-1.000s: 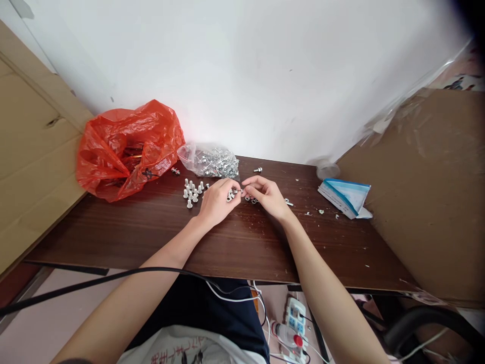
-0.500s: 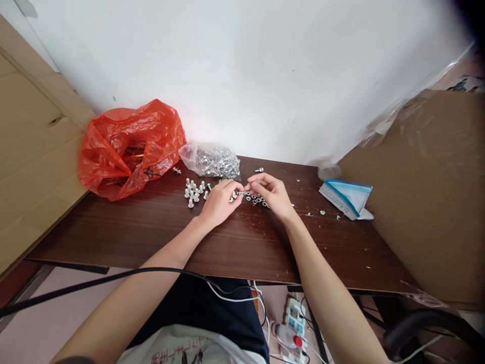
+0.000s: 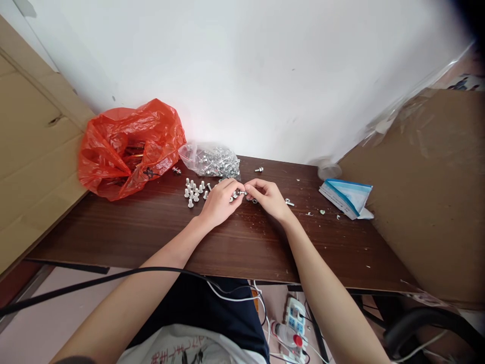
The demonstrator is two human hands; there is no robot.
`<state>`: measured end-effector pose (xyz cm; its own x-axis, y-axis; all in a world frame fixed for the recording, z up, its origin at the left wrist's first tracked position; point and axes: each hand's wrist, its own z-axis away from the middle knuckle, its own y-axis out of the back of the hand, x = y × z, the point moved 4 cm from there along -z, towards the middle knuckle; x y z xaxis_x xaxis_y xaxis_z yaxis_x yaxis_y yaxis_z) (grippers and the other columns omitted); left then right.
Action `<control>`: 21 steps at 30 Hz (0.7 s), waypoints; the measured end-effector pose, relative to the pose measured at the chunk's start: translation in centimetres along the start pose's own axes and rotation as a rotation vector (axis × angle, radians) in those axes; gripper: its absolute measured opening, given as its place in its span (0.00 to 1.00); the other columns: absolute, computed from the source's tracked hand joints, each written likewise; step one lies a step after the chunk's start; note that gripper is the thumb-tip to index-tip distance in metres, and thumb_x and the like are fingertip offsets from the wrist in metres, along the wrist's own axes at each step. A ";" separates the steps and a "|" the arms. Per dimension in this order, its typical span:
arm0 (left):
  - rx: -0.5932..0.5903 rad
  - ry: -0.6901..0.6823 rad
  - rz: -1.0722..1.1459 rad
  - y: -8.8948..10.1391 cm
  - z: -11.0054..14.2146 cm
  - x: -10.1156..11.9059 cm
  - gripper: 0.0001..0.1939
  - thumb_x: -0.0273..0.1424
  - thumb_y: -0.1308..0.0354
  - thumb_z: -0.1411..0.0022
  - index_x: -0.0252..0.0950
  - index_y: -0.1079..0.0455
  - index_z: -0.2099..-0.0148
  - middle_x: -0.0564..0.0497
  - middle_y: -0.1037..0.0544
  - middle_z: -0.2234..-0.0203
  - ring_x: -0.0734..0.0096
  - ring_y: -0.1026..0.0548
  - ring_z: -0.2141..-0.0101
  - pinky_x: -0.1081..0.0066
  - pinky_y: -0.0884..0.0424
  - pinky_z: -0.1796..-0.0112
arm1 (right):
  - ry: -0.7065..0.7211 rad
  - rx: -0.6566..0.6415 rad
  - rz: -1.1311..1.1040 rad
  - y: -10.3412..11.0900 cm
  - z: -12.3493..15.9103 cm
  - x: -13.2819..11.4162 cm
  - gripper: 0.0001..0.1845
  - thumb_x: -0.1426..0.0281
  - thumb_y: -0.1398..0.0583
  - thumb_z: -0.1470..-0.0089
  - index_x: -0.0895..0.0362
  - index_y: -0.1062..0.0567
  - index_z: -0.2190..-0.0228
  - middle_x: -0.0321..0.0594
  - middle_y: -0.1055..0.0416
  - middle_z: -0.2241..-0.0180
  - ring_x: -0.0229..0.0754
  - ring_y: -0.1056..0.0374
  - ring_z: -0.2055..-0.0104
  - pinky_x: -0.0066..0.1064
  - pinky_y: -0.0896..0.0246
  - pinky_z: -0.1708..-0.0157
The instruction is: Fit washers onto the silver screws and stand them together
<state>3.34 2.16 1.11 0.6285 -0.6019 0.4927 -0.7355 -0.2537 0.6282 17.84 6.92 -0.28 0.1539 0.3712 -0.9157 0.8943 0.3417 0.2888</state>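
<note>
My left hand rests on the dark wooden table with its fingers pinched on a small metal bolt. My right hand meets it from the right, fingertips closed on the bolt's end; what they hold there is too small to make out. Loose nuts lie under and beside my right hand. A group of upright bolts stands just left of my left hand. A clear bag of metal parts lies behind both hands.
A red plastic bag sits at the back left by the wall. A blue and white packet lies at the right beside a cardboard sheet. A single bolt stands near the wall. Cables and a power strip lie below the table edge.
My right hand's fingers, raised and spread half a second ago, have closed back down onto the bolt tip. My left hand has barely moved.
</note>
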 end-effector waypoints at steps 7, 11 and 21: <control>0.024 0.089 -0.034 -0.1 0.1 -0.6 0.03 0.26 0.46 0.38 0.36 0.32 0.62 0.50 0.27 0.68 0.72 0.31 0.69 0.72 0.36 0.69 | -0.034 0.000 -0.140 -0.2 0.0 -0.3 0.17 0.56 0.32 0.55 0.56 0.24 0.69 0.38 0.26 0.72 0.38 0.32 0.72 0.34 0.33 0.67; 0.002 0.114 -0.026 -0.4 0.2 -1.0 0.02 0.26 0.46 0.38 0.36 0.32 0.62 0.50 0.27 0.67 0.72 0.32 0.69 0.72 0.37 0.69 | -0.050 -0.024 -0.184 -0.4 0.1 -0.4 0.17 0.59 0.30 0.58 0.56 0.25 0.70 0.37 0.26 0.71 0.38 0.30 0.70 0.34 0.32 0.66; -0.020 0.112 -0.042 -0.3 0.1 -0.6 0.06 0.30 0.52 0.34 0.36 0.36 0.63 0.50 0.27 0.67 0.72 0.31 0.70 0.71 0.38 0.68 | -0.032 -0.047 -0.091 -0.7 0.2 -0.3 0.21 0.50 0.38 0.48 0.57 0.26 0.71 0.38 0.28 0.74 0.37 0.32 0.73 0.30 0.34 0.71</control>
<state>3.19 2.47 0.56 0.6839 -0.5024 0.5291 -0.7033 -0.2609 0.6613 17.27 6.45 -0.28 0.0873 0.3092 -0.9470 0.8844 0.4134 0.2165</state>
